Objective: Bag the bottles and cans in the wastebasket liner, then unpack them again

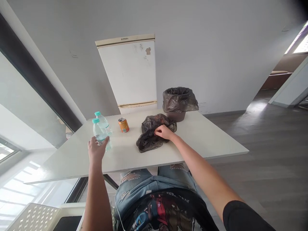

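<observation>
A plain gray wall [204,48] backs the scene, with a white counter [202,138] stretching across in front of the person. Beyond the counter's far edge stands a white refrigerator [130,73], its door scuffed and marked near the top right corner. At the back of the counter, right of the refrigerator, a brown bin [176,116] stands upright, its mouth lined with a dark, see-through liner [179,102] folded down over the rim. A crumpled dark bag [149,136] lies on the counter just in front of the bin; its contents are hard to make out. The right hand [164,132] pinches this bag between thumb and fingers at its right side. To the left, two clear bottles with turquoise caps stand close together, the farther bottle [106,123] partly behind the nearer bottle [98,130]. The left hand [98,146] is curled around the nearer bottle's lower part, thumb on one side and fingers on the other. Smallest is an orange can [123,125], upright on the counter between the bottles and the crumpled bag.
</observation>
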Motion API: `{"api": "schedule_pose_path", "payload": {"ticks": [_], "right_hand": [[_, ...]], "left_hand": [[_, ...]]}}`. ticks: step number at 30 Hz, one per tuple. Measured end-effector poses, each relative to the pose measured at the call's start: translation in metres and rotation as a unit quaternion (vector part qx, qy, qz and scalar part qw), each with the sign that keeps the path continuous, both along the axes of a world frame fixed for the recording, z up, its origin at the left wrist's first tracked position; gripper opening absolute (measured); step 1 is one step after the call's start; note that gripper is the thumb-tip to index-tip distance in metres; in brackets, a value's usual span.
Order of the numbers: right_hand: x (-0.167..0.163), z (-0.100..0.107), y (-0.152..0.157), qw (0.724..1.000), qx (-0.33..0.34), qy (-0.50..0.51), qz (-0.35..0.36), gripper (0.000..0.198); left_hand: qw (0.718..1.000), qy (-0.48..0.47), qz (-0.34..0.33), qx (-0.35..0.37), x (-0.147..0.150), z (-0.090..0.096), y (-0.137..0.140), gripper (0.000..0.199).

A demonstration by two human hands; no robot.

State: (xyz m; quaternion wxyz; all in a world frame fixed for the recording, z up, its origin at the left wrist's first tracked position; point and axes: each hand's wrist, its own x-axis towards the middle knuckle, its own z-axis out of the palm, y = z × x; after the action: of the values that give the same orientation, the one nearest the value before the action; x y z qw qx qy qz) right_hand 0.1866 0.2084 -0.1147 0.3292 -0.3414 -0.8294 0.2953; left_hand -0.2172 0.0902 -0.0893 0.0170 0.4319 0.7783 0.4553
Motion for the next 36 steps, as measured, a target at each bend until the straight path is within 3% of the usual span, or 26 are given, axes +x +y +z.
{"api": "schedule_pose_path", "payload": {"ticks": [3,5,8,12,16,18,22,26,29,33,36], "right_hand": [[-0.003,-0.004,0.003,0.988,0.137,0.025,-0.059,0.022],[-0.002,-0.007,0.007,0.978,0.171,0.011,-0.116,0.028],[0.002,-0.009,0.011,0.963,0.181,-0.006,-0.199,0.029],[0.009,-0.007,0.012,0.94,0.201,0.053,-0.269,0.034],[0.011,-0.005,0.012,0.935,0.191,0.068,-0.291,0.019],[0.011,-0.007,0.014,0.942,0.171,0.058,-0.284,0.019],[0.01,-0.013,0.023,0.943,0.158,0.052,-0.288,0.021],[0.011,-0.02,0.031,0.931,0.169,0.011,-0.324,0.031],[0.012,-0.026,0.036,0.931,0.174,-0.021,-0.321,0.043],[0.011,-0.031,0.039,0.933,0.177,-0.036,-0.311,0.051],[0.009,-0.029,0.037,0.937,0.145,-0.037,-0.316,0.049]], "left_hand": [[0.999,0.006,0.045,-0.006,-0.012,-0.006,-0.004,0.068],[0.998,0.0,0.061,-0.009,-0.015,-0.006,-0.007,0.068],[0.997,-0.003,0.073,-0.006,-0.017,-0.006,-0.008,0.069],[0.998,-0.004,0.055,0.0,-0.018,-0.009,-0.005,0.077],[0.996,-0.015,0.075,0.054,-0.008,-0.003,-0.01,0.094],[0.987,0.009,0.107,0.119,0.004,0.005,-0.017,0.086],[0.965,0.064,0.109,0.23,0.034,0.023,-0.031,0.041],[0.963,0.073,0.029,0.257,0.072,0.029,-0.034,0.016],[0.96,0.081,-0.092,0.25,0.109,0.031,-0.03,0.016],[0.912,0.112,-0.327,0.221,0.166,0.037,-0.026,0.013],[0.872,0.119,-0.434,0.193,0.206,0.034,-0.028,0.013]]}}
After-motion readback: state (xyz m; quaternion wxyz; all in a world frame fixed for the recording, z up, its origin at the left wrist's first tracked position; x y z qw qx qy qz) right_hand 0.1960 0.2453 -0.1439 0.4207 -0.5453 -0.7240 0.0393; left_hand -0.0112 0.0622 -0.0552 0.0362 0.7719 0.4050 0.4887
